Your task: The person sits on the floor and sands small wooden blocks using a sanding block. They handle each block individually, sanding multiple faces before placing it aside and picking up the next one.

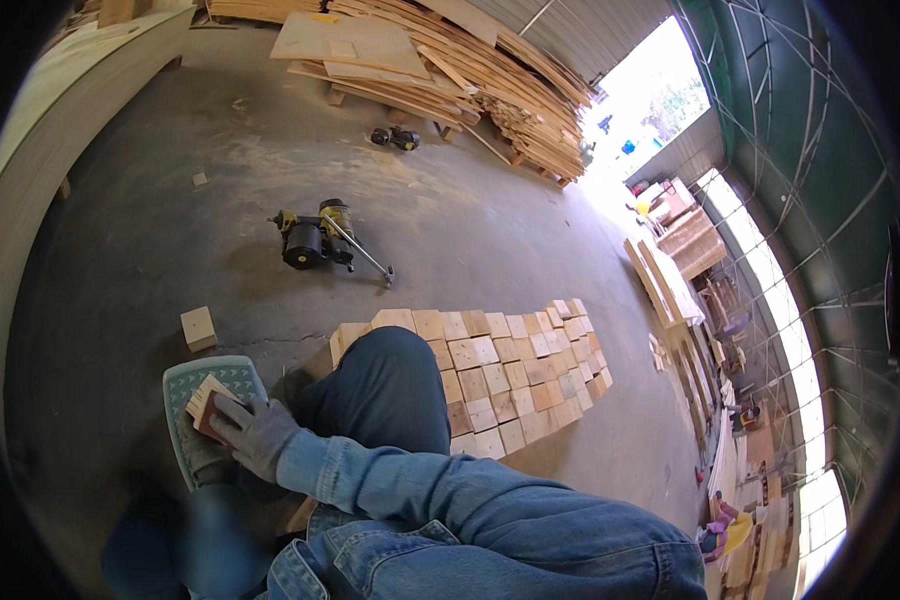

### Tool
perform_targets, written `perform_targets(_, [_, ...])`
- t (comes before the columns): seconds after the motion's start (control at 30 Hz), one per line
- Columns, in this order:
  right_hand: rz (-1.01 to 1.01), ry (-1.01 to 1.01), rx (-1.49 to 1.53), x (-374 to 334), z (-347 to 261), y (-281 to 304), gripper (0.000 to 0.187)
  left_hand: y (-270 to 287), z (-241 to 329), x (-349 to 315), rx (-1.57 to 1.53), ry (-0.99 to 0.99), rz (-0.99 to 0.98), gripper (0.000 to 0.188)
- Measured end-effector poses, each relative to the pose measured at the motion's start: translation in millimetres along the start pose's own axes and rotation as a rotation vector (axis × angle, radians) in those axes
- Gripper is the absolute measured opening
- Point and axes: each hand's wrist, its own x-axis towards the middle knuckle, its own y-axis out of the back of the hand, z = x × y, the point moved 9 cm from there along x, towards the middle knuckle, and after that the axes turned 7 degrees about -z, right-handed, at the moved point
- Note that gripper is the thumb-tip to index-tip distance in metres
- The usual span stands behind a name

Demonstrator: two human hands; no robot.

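Note:
My right hand point(255, 430), in a grey glove, is closed on a flat reddish-brown piece point(210, 412) that looks like sandpaper. This piece lies against a small pale wooden block point(204, 392) with a striped face. Partly covered by them, my left hand point(206, 452), also gloved, grips the block from below; most of its fingers are hidden. Both hands are over a pale blue-green plastic stool point(232, 364) with a patterned top. On the floor just beyond the stool lies a loose cube-shaped wooden block point(198, 328).
Beside my bent knee, many square-ended wooden blocks point(510, 375) stand packed together. Yellow-and-black nail guns point(310, 235) and a hammer point(370, 258) lie ahead. Stacked boards point(430, 75) rise at the back. A long pale panel point(80, 105) runs along the left.

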Motion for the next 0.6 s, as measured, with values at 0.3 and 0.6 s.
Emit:
perform_targets(0.3, [-0.026, -0.188, -0.05, 93, 4, 52, 0.063, -20, 16, 18, -0.002, -0.039, 0.027, 0.069])
perform_targets(0.6, [0.131, 0.076, -0.014, 5, -12, -15, 0.07, -16, 7, 0, -0.134, 0.025, 0.025, 0.069])
